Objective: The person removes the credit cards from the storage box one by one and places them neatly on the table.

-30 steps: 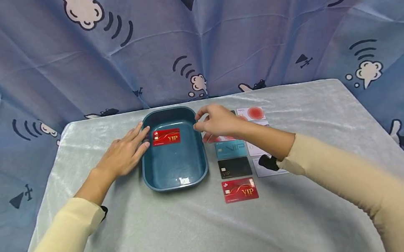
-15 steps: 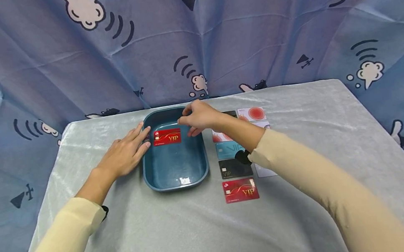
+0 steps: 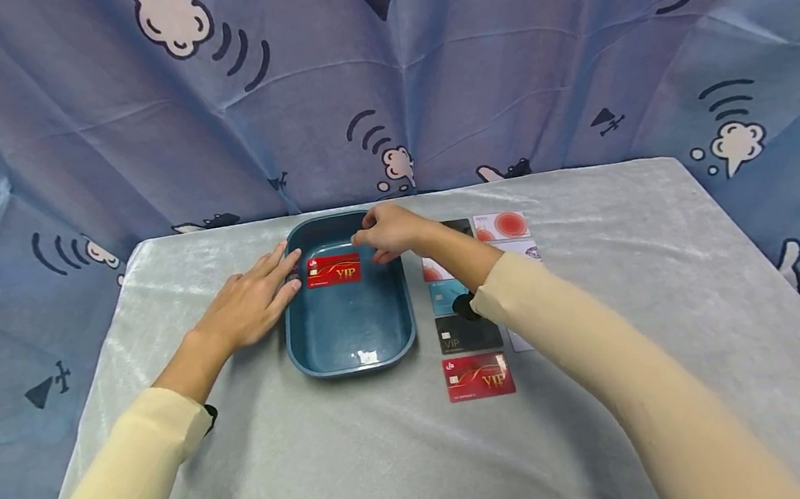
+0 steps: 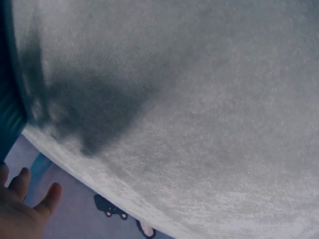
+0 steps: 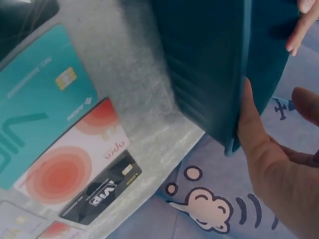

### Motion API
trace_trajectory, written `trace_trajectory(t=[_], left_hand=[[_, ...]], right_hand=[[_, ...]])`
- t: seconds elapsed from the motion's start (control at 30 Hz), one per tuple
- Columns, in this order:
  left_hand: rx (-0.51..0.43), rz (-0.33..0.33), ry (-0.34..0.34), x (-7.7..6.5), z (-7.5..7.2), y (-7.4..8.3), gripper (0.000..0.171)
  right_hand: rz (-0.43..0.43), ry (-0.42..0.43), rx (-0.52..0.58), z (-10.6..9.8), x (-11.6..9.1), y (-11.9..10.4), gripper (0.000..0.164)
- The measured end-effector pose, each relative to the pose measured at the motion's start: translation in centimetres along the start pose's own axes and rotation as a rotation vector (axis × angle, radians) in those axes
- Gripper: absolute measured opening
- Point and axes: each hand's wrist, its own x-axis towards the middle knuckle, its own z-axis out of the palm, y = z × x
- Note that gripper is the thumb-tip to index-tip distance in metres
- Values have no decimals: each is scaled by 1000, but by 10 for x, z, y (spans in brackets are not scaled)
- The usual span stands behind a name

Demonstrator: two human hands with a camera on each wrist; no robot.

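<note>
A blue rectangular basin (image 3: 350,330) stands on the cloth-covered table, with a red VIP card (image 3: 333,270) lying inside. My left hand (image 3: 249,301) rests against the left rim, fingers extended; the left wrist view catches part of this hand (image 4: 25,204) at lower left. Over the right rim reaches my right hand (image 3: 394,232), its fingers loosely bent above the inside, right of the red card. Nothing shows between them. In the right wrist view a finger of the right hand (image 5: 269,154) lies along the inner side of the rim.
Right of the basin, cards lie in two columns. The left one includes a black VIP card (image 3: 468,333), a teal card (image 5: 47,94) and a second red VIP card (image 3: 479,377). A white card with a red circle (image 3: 502,226) tops the right one. A patterned blue curtain (image 3: 497,63) hangs behind.
My right hand has moved left from beside the right rim to over the inside of the basin, then nearly stopped. The left hand and the cards stay in place.
</note>
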Motion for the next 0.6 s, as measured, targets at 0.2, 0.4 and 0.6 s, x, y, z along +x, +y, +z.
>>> trace_trajectory(t=[0.2,0.4,0.6], left_hand=[[-4,-1,-7,0,-1,1,59],[0,5,0,0,-1,1,58],[2,12,2,0,-1,1,58]], right_hand=[[1,-4,-21,6,7,-1,58],[34,-19,4,10,12,-3,58],[59,-22,6,15,19,-3,54]])
